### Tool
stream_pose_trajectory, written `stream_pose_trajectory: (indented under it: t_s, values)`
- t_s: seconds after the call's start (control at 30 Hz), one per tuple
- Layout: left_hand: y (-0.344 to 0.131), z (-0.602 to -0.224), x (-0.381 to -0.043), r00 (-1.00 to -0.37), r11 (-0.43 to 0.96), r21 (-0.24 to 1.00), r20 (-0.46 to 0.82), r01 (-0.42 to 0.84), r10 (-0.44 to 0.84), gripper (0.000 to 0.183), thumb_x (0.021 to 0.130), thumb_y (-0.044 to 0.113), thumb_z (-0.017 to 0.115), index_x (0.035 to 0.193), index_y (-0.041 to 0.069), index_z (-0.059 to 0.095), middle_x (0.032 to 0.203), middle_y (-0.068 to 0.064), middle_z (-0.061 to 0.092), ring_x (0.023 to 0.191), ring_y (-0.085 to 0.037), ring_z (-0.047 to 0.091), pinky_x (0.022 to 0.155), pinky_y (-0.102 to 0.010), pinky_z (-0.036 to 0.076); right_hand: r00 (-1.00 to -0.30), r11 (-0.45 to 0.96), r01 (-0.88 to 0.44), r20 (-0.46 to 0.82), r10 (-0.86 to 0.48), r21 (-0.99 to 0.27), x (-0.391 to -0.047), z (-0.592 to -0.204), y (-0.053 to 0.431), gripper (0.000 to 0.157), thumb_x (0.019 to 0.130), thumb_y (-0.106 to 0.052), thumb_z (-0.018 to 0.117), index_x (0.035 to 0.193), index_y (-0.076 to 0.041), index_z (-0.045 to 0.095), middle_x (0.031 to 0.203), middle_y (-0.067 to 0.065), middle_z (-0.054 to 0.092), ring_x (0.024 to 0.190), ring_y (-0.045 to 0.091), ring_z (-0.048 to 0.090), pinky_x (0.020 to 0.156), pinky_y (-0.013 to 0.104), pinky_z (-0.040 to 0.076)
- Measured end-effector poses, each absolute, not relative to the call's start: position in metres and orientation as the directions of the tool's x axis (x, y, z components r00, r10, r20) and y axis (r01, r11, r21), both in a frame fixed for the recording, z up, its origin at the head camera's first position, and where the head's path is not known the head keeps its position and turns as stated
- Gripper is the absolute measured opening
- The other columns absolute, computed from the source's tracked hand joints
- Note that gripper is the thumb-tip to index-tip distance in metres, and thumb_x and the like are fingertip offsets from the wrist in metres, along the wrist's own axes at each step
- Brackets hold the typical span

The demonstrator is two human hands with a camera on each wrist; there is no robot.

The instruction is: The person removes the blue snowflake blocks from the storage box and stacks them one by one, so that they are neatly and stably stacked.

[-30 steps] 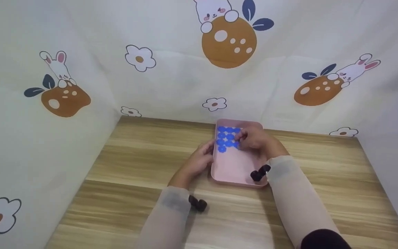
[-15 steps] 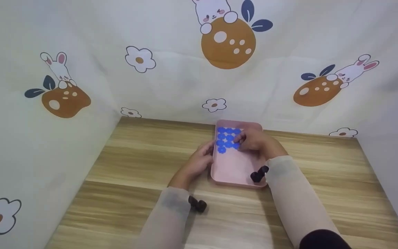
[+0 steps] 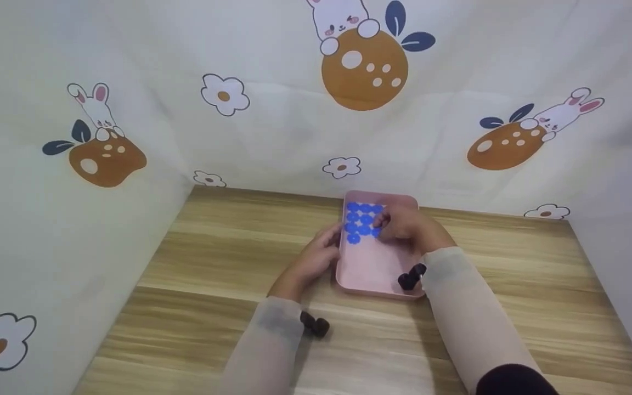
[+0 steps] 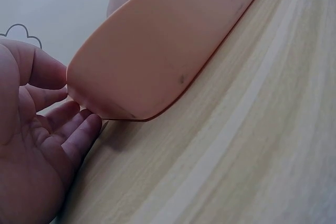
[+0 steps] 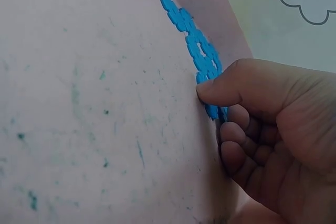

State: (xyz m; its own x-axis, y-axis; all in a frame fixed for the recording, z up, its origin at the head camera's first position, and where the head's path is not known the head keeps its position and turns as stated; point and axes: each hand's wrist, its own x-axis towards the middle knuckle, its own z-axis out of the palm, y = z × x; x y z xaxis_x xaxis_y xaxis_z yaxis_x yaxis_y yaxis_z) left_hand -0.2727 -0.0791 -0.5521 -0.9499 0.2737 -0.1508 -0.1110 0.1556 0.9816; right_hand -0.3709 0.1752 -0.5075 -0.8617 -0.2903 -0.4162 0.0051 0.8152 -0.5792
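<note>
Inside pink tray [image 3: 373, 269], R hand [image 3: 405, 224] — grip pinching blue flower pcs [image 3: 365, 219]; L hand [image 3: 315, 257] — fingers relaxed vs. tray's side.

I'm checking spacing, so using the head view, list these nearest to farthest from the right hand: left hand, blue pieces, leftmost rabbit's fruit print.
1. Blue pieces: just left of the right hand, in the pink tray.
2. Left hand: at the tray's left side.
3. Fruit print: toward the view's far left.
</note>
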Motion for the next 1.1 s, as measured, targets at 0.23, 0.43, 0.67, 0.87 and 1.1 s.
stream_pose_trajectory:
  t_s: [0.23, 0.43, 0.67, 0.87, 1.1]
  values:
    - [-0.0778, -0.5536, -0.2738, -0.950, 0.127, 0.987, -0.128, -0.095, 0.284, 0.080, 0.091, 0.000, 0.054, 0.167, 0.018, 0.039, 0.175, -0.012, 0.033, 0.163, -0.030, 0.034, 0.136, -0.047, 0.027, -0.859, 0.812, -0.015, -0.407, -0.309, -0.584, -0.3711, -0.5093, 0.1746, 0.028, 0.086, -0.014, 0.083, 0.112, -0.018, 0.076, 0.108, 0.007, 0.068, 0.096, 0.025, 0.063, 0.075, 0.031, 0.054]
    - [-0.0771, -0.5568, -0.2760, -0.948, 0.091, 0.989, -0.138, -0.117, 0.288, 0.081, 0.089, -0.002, 0.054, 0.167, 0.017, 0.039, 0.175, -0.011, 0.034, 0.164, -0.030, 0.033, 0.136, -0.046, 0.028, -0.861, 0.812, -0.010, -0.408, -0.304, -0.584, -0.3720, -0.5106, 0.1743, 0.026, 0.086, -0.016, 0.087, 0.109, -0.018, 0.077, 0.105, 0.006, 0.067, 0.094, 0.025, 0.063, 0.075, 0.030, 0.054]
    - [-0.0780, -0.5559, -0.2752, -0.944, 0.075, 0.991, -0.127, -0.109, 0.303, 0.082, 0.089, -0.004, 0.053, 0.168, 0.015, 0.037, 0.176, -0.011, 0.034, 0.164, -0.030, 0.032, 0.136, -0.046, 0.027, -0.874, 0.815, -0.030, -0.381, -0.302, -0.578, -0.3703, -0.5129, 0.1752, 0.029, 0.084, -0.019, 0.087, 0.110, -0.018, 0.074, 0.106, 0.007, 0.068, 0.096, 0.026, 0.064, 0.075, 0.031, 0.056]
    - [-0.0783, -0.5559, -0.2754, -0.947, 0.097, 0.989, -0.133, -0.109, 0.292, 0.082, 0.090, -0.002, 0.054, 0.167, 0.019, 0.038, 0.175, -0.009, 0.036, 0.163, -0.030, 0.034, 0.136, -0.047, 0.028, -0.885, 0.810, -0.040, -0.355, -0.301, -0.586, -0.3683, -0.5137, 0.1762, 0.029, 0.084, -0.018, 0.086, 0.110, -0.018, 0.074, 0.111, 0.007, 0.069, 0.099, 0.027, 0.065, 0.079, 0.033, 0.056]
    - [-0.0787, -0.5566, -0.2761, -0.947, 0.108, 0.988, -0.134, -0.106, 0.292, 0.081, 0.091, 0.000, 0.054, 0.168, 0.017, 0.037, 0.175, -0.008, 0.037, 0.164, -0.028, 0.033, 0.137, -0.047, 0.026, -0.896, 0.781, -0.039, -0.324, -0.304, -0.624, -0.3683, -0.5121, 0.1791, 0.026, 0.087, -0.015, 0.087, 0.109, -0.016, 0.074, 0.111, 0.008, 0.069, 0.099, 0.027, 0.066, 0.083, 0.033, 0.058]
